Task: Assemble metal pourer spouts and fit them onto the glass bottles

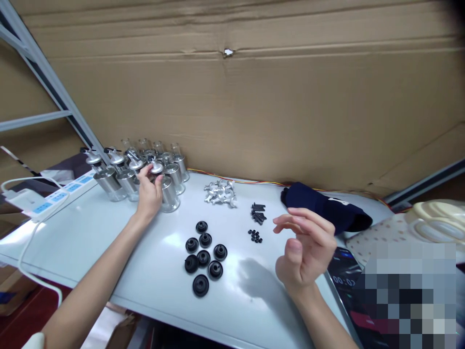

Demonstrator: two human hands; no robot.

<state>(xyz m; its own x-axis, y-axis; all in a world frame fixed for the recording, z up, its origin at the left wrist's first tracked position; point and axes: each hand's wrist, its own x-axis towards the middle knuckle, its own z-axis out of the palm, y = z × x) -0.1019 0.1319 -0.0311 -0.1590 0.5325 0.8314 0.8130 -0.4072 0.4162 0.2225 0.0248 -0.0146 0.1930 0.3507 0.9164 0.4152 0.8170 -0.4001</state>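
At the left, my left hand [149,194] has its thumb and fingers closed about the silver cap [157,167] of a glass bottle with a metal sleeve [169,194]. The bottle stands upright among several similar ones, some topped with silver caps and black spouts. Over the right side of the table, my right hand [307,247] is raised with fingers bent and apart, holding nothing. Nearest to it lie small black rings [255,236] and short black rods [258,213]. Several round black stoppers [203,258] are spread at the middle, and silver metal pieces [220,194] are heaped behind them.
A white power strip [58,196] with a plugged-in charger and cable runs along the left. Dark blue cloth [323,208] lies at the back right, near a black device [343,278] with a display. Cardboard [254,106] walls the back; thin wires run along its base.
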